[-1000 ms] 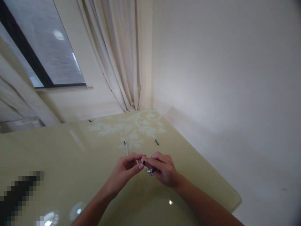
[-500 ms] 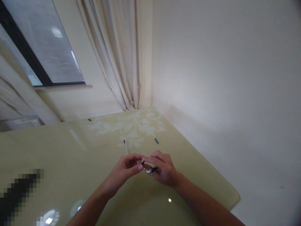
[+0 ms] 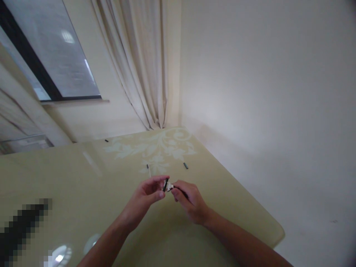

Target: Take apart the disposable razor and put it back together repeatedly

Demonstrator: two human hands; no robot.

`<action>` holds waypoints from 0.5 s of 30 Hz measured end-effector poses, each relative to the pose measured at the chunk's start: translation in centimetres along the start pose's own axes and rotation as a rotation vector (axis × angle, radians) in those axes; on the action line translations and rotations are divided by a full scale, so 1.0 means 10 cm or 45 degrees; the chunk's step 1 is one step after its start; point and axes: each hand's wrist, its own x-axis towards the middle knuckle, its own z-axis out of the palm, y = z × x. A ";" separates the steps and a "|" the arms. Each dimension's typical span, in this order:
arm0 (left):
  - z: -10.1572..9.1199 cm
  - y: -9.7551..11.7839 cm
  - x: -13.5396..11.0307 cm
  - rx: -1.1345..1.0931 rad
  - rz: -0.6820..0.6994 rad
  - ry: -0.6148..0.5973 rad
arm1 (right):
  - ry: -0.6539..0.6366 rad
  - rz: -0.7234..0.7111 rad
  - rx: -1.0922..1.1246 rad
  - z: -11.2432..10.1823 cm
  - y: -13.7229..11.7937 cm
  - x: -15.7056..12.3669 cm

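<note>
Pale worktop (image 3: 239, 215) lay beneath your left hand (image 3: 141, 195), its grip pinching a black strip (image 3: 165, 184) just beside the silver tool (image 3: 170, 186) your right hand (image 3: 194, 203) clutched, and a loose pinch or sudden push could have sent the strip skidding away.

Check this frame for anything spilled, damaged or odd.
The dark shape at lower left stands out: it is coarsely pixelated, hiding what it is. The table shows no visible spill. The black piece in the left hand and the silvery item in the right hand are too small to judge for damage.
</note>
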 end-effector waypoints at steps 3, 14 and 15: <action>0.01 0.01 0.00 0.006 -0.003 -0.016 | 0.005 -0.033 -0.021 0.00 0.00 0.00; 0.04 0.05 -0.02 0.013 0.014 0.047 | 0.019 -0.038 -0.016 -0.01 -0.02 0.01; 0.04 0.06 -0.02 0.014 0.016 0.054 | 0.014 -0.039 -0.013 -0.02 -0.03 0.01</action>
